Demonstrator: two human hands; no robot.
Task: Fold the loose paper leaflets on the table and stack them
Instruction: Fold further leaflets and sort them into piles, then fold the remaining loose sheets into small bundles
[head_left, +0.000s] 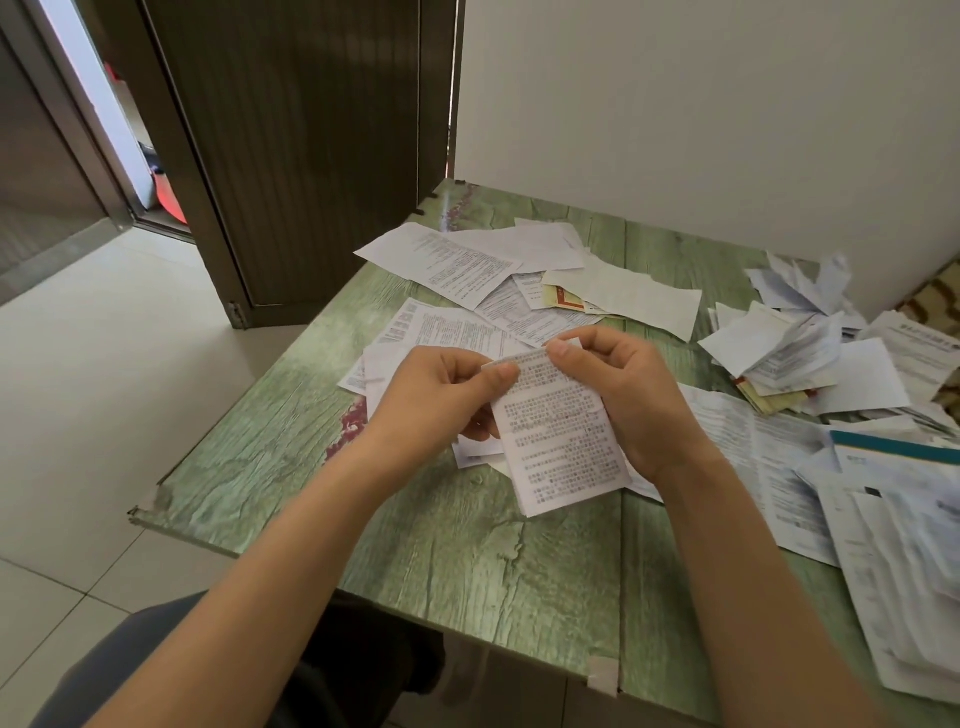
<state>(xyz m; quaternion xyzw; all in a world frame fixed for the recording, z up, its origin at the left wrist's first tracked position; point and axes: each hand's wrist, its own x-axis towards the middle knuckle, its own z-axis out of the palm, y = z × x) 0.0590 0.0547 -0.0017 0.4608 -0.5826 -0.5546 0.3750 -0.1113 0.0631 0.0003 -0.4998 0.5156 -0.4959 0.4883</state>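
Both arms are bare and enter from the lower edge, the left forearm (249, 587) from the lower left and the right forearm (748, 582) from the lower right, leaning toward each other. The left hand (441, 395) and the right hand (623, 389) meet close together in the middle, with their backs turned upward and outward. Each hand pinches the upper edge of one leaflet (561, 447) between thumb and curled fingers (the two thumbs (501, 371) lie on top, near each other but apart). The left hand's lower fingers curl under the paper and are only partly visible.
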